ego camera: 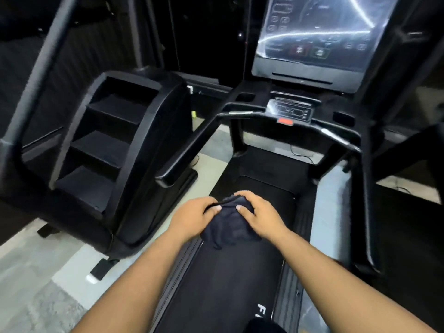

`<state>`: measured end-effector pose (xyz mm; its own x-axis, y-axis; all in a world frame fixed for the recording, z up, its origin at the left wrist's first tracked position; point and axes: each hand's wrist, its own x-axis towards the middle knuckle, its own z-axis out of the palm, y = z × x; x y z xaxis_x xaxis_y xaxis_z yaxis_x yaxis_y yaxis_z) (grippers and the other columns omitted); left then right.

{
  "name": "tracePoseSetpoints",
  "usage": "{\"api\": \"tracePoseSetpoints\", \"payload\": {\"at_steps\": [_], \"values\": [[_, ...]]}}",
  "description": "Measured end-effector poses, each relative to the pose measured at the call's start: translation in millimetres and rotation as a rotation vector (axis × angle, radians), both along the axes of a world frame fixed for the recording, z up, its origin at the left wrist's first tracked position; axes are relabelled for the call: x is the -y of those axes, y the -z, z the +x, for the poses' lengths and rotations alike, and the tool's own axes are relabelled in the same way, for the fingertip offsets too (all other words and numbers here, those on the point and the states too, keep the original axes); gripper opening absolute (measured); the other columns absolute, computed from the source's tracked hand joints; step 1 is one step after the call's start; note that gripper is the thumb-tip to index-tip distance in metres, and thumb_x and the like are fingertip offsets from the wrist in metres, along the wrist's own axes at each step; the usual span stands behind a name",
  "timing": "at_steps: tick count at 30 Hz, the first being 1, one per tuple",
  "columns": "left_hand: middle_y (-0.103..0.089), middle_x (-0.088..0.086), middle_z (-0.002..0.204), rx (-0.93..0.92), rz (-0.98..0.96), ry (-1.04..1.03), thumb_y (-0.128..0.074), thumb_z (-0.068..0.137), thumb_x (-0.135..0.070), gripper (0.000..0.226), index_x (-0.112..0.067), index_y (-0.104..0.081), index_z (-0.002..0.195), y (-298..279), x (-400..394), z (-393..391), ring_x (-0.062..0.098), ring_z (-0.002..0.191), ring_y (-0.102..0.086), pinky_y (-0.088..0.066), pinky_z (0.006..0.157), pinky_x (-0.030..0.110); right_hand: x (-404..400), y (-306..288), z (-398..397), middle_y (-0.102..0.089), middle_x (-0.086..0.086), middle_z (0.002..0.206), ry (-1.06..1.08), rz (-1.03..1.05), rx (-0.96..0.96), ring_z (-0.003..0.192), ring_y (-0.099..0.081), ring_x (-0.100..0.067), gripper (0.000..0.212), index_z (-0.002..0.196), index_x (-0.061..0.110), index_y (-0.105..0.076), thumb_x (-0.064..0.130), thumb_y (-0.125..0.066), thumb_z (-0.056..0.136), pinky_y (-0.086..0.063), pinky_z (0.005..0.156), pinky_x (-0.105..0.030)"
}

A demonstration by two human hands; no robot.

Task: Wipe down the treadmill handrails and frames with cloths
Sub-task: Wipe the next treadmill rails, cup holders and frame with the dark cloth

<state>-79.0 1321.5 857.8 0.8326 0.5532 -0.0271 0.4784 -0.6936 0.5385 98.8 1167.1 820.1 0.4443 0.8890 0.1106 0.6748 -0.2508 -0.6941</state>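
Note:
I stand on a black treadmill, its belt running away from me. Both hands hold a bunched dark navy cloth in front of me above the belt. My left hand grips its left side, thumb on top. My right hand grips the right side with fingers curled over the top edge. The left handrail slants from the console toward me and ends in a blunt tip. The right handrail runs down the right side. The console screen glows ahead.
A black stair-climber machine with several steps stands close on the left. Pale grey floor lies between the machines. A red safety tab sits under the small control panel. Cables lie on the floor behind the treadmill's uprights.

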Motion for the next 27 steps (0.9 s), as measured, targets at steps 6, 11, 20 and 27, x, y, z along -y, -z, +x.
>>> {"api": "tracePoseSetpoints", "payload": {"at_steps": [6,11,20,27], "values": [[-0.062,-0.007,0.070,-0.118,0.109,0.164,-0.061,0.092,-0.063,0.041,-0.023,-0.063,0.082,-37.7,-17.6,56.3,0.014,0.071,-0.059,-0.043,0.060,0.031,21.7,-28.6,50.0,-0.044,0.009,0.104,0.212,-0.029,0.370,0.105,-0.045,-0.019,0.043,0.092,0.032,-0.062,0.073,-0.063,0.081,-0.040,0.086,-0.038],[-0.065,-0.006,0.075,-0.115,0.058,0.281,-0.072,0.091,-0.047,0.029,-0.020,-0.070,0.080,-35.2,-45.2,98.3,0.014,0.076,-0.062,-0.052,0.074,0.040,30.9,-28.1,101.2,-0.050,0.004,0.088,-0.009,0.118,-0.079,0.084,-0.047,-0.013,0.043,0.074,0.036,-0.047,0.050,-0.087,0.075,-0.041,0.076,-0.027],[-0.070,-0.016,0.076,0.117,-0.120,0.005,-0.066,0.097,-0.044,0.016,-0.037,-0.067,0.082,-9.2,-92.2,152.6,0.001,0.075,-0.063,-0.046,0.069,0.029,49.2,7.2,151.9,-0.056,0.009,0.068,0.211,-0.314,-0.045,0.063,-0.051,-0.012,0.037,0.080,0.029,-0.044,0.049,-0.074,0.086,-0.048,0.067,-0.039],[-0.075,-0.011,0.085,0.251,-0.315,-0.028,-0.072,0.095,-0.036,0.019,-0.019,-0.079,0.096,16.2,-91.4,190.9,0.010,0.084,-0.069,-0.050,0.073,0.016,-3.8,12.0,119.3,-0.043,0.006,0.065,0.662,0.084,-0.443,0.059,-0.036,-0.007,0.040,0.073,0.015,-0.046,0.038,-0.069,0.096,-0.032,0.057,-0.023]]}}
